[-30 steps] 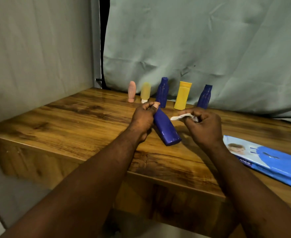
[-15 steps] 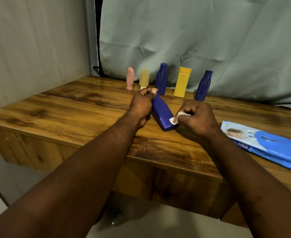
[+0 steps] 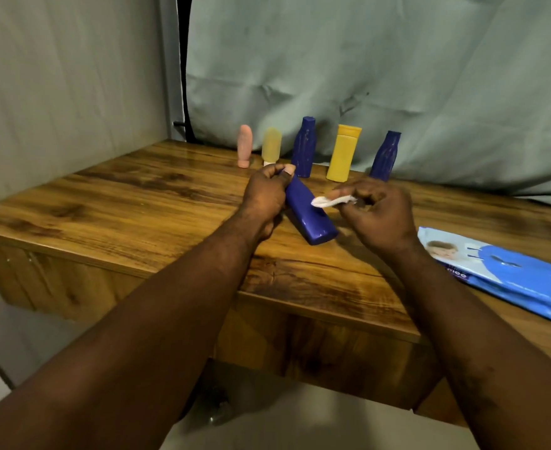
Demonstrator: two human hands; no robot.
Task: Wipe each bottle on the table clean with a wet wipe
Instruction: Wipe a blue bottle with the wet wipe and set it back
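My left hand (image 3: 265,193) grips the top end of a blue bottle (image 3: 310,216), which is tilted with its flat base toward me over the wooden table (image 3: 137,216). My right hand (image 3: 376,212) pinches a small folded white wet wipe (image 3: 331,201), whose tip touches the bottle's upper side. Along the back stand a pink bottle (image 3: 245,146), a pale yellow bottle (image 3: 271,146), a blue bottle (image 3: 304,147), a yellow bottle (image 3: 344,153) and another blue bottle (image 3: 386,155).
A blue pack of wet wipes (image 3: 508,274) lies flat on the table at the right. A grey-green cloth (image 3: 365,66) hangs behind the bottles and a wall (image 3: 66,76) closes the left side. The table's front edge runs below my hands.
My right hand has moved the wipe from the bottle's base up along its side. The left hand keeps its hold on the bottle's top.
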